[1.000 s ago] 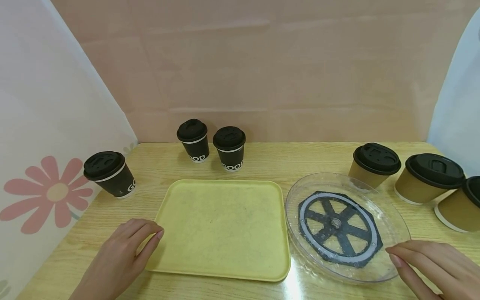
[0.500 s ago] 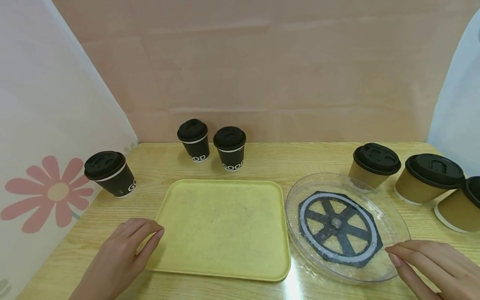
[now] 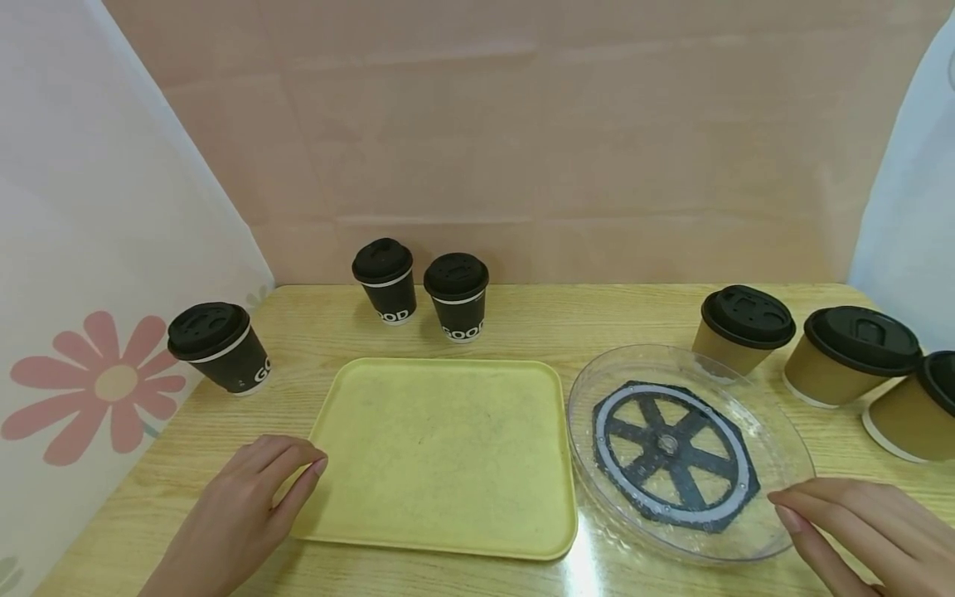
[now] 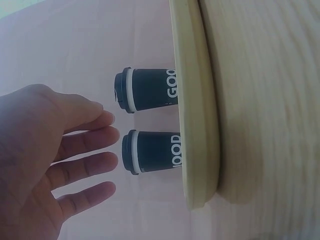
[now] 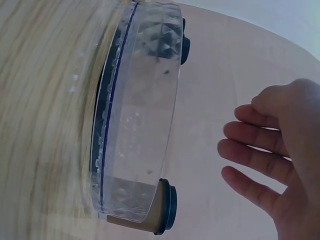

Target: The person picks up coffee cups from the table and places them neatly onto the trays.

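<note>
Looking down at the tray [image 3: 448, 456], central on the table [image 3: 597, 319], just left of the dish [image 3: 781, 464]. Holding the left hand [image 3: 239, 507], loose and empty, above the tray's left edge, and the right hand [image 3: 869, 531], likewise, by the dish's near right rim. Facing black cups [image 3: 457, 300] behind and left, brown cups [image 3: 850, 356] right.

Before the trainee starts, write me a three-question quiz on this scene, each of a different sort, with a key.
1. How many black cups are there?

2. True or false: the left grip holds one of the black cups.

3. Which is nearest the right grip?
A) the tray
B) the clear dish
C) the black cups

Key:
1. Three; the brown cups don't count, though their lids are black too.
2. False; the left grip holds nothing.
3. B; the right grip is by the rim of the clear dish.
</note>
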A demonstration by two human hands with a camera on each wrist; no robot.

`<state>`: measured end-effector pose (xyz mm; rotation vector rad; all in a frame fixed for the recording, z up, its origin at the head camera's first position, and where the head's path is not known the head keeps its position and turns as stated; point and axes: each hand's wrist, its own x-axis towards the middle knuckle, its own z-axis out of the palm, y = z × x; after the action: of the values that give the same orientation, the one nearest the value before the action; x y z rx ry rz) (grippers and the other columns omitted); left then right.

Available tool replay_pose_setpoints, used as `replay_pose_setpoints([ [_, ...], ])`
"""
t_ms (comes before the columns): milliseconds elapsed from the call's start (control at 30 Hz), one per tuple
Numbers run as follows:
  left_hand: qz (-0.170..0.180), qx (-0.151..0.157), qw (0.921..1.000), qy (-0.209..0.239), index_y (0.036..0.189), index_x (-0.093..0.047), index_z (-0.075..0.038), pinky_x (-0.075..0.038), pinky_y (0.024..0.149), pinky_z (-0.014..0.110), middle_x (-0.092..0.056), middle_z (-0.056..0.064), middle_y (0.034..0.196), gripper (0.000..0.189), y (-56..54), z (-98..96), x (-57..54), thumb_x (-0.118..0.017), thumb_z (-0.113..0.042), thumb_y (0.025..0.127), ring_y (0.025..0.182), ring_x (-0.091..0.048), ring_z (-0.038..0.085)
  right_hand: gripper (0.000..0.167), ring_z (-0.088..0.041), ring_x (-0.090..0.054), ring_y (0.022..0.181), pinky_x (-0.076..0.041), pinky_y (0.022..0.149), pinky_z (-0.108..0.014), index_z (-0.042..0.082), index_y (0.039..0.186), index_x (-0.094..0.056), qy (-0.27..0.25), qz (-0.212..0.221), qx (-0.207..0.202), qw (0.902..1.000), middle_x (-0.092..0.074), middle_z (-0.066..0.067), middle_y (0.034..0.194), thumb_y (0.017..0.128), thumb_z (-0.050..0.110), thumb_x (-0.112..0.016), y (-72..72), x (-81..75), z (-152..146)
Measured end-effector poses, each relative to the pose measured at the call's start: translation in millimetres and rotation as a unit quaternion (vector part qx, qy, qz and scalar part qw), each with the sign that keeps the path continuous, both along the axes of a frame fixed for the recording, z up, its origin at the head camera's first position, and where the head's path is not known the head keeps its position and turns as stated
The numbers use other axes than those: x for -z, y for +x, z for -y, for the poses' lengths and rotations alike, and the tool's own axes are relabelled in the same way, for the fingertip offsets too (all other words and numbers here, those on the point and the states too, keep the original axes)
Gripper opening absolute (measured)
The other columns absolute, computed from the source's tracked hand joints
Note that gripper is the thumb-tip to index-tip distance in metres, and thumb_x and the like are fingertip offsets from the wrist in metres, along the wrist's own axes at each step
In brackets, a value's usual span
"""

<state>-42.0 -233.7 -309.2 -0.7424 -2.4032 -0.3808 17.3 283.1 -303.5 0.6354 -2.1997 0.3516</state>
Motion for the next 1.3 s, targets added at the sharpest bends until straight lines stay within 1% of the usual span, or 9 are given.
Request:
replay_pose_setpoints([
  [200,0.003,-0.004,1.0,-0.002,0.087,-0.069,-0.019,-0.043,0.084,0.021,-0.065,-0.013,0.086,0.021,0.9,0.2,-0.3,-0.058,-0.032,0.098,0.084,-0.06,0.01,0.057,0.004,-0.055,0.063,-0.045,0.064,-0.005,0.014,0.069,-0.074,0.006,0.007,0.01,0.9999,-0.066,0.005,0.066,0.098,0.054,-0.045,0.0,-0.4,2.0],
  [233,0.003,-0.003,1.0,-0.002,0.087,-0.069,-0.019,-0.043,0.084,0.021,-0.065,-0.014,0.086,0.022,0.8,0.2,-0.3,-0.057,-0.033,0.099,0.084,-0.06,0.01,0.058,0.004,-0.055,0.063,-0.045,0.064,-0.005,0.015,0.07,-0.074,0.009,0.015,0.015,0.9997,-0.066,0.005,0.066,0.098,0.055,-0.044,1.0,-1.5,2.5],
  [300,-0.001,0.001,1.0,0.0,0.087,-0.069,-0.018,-0.043,0.084,0.02,-0.065,-0.013,0.086,0.027,0.3,0.3,-0.3,-0.053,-0.036,0.1,0.084,-0.06,0.01,0.059,0.003,-0.056,0.063,-0.045,0.065,-0.004,0.015,0.07,-0.074,0.015,0.031,0.023,0.9992,-0.067,0.005,0.066,0.099,0.056,-0.042,2.9,-4.8,3.8],
  [367,-0.01,0.007,0.9999,0.006,0.087,-0.069,-0.018,-0.043,0.084,0.019,-0.065,-0.013,0.086,0.035,0.3,-0.5,-1.4,-0.047,-0.041,0.102,0.083,-0.06,0.01,0.06,0.003,-0.056,0.062,-0.045,0.064,-0.004,0.015,0.069,-0.074,0.017,0.032,0.024,0.9991,-0.066,0.005,0.066,0.098,0.056,-0.042,3.0,-4.8,3.7],
  [433,-0.02,0.013,0.9997,0.012,0.086,-0.069,-0.018,-0.043,0.084,0.016,-0.065,-0.013,0.086,0.041,0.7,-2.1,-3.5,-0.042,-0.044,0.103,0.082,-0.059,0.009,0.06,0.002,-0.056,0.062,-0.045,0.064,-0.005,0.014,0.069,-0.074,0.018,0.029,0.02,0.9992,-0.066,0.005,0.066,0.099,0.056,-0.042,2.3,-4.5,3.2],
  [533,-0.032,0.02,0.9991,0.019,0.085,-0.07,-0.018,-0.043,0.084,0.014,-0.065,-0.012,0.085,0.048,1.3,-4.1,-5.7,-0.037,-0.048,0.103,0.082,-0.059,0.009,0.058,0.003,-0.055,0.061,-0.045,0.063,-0.005,0.015,0.069,-0.074,0.009,0.007,0.008,0.9999,-0.066,0.006,0.065,0.098,0.055,-0.045,-0.5,0.2,1.1],
  [767,-0.039,0.036,0.9983,0.025,0.086,-0.069,-0.018,-0.043,0.085,0.015,-0.065,-0.011,0.085,0.044,-1.7,-2.6,-0.9,-0.039,-0.046,0.103,0.081,-0.06,0.011,0.059,0.003,-0.055,0.06,-0.045,0.062,-0.005,0.015,0.068,-0.074,0.011,0.011,0.015,0.9998,-0.066,0.007,0.065,0.098,0.056,-0.044,-0.1,0.2,1.1],
  [1100,-0.033,0.029,0.9989,0.018,0.086,-0.069,-0.018,-0.044,0.082,0.018,-0.065,-0.012,0.086,0.046,-1.7,-1.6,1.0,-0.038,-0.047,0.103,0.081,-0.06,0.011,0.057,0.006,-0.055,0.064,-0.045,0.064,-0.005,0.013,0.07,-0.074,0.002,0.005,0.003,1.0,-0.066,0.005,0.066,0.098,0.053,-0.046,-0.8,1.1,0.7],
  [1300,-0.024,0.025,0.9992,0.018,0.086,-0.069,-0.019,-0.043,0.083,0.019,-0.065,-0.012,0.086,0.044,-1.5,-0.6,1.1,-0.039,-0.046,0.102,0.082,-0.06,0.01,0.056,0.008,-0.054,0.067,-0.044,0.066,-0.004,0.013,0.07,-0.074,-0.002,0.007,0.006,1.0,-0.066,0.005,0.067,0.098,0.054,-0.046,0.2,1.7,0.7],
])
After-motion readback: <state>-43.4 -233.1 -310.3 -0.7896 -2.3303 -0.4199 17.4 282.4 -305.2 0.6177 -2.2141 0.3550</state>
